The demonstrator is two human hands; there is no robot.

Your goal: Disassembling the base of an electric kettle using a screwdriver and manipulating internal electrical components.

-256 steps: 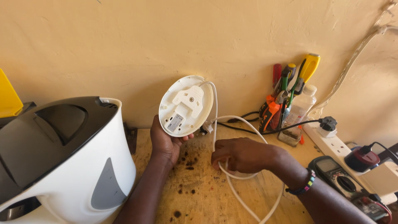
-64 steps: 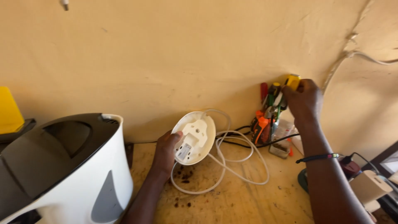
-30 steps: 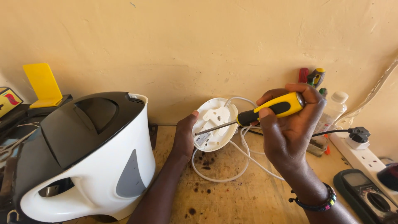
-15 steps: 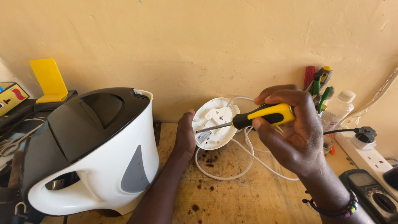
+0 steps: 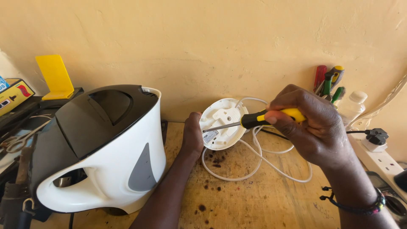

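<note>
Big white electric kettle (image 5: 101, 148) with its black lid fills my left side, close to the bench's near edge; wooden benchtop (image 5: 254, 191) is open in the middle, boxed in by the wall behind. My left hand (image 5: 193, 135) props the round white kettle base (image 5: 222, 123) up on its edge near the wall, fingers wrapped behind it; its white cord (image 5: 258, 165) loops on the wood. My right hand (image 5: 313, 127) is clamped round a yellow-and-black screwdriver (image 5: 263, 119), tip on the base's underside; power strip (image 5: 381, 159) hugs the right edge.

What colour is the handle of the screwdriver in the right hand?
Yellow and black handle of the screwdriver, held in the right hand, seen in the head view.
</note>
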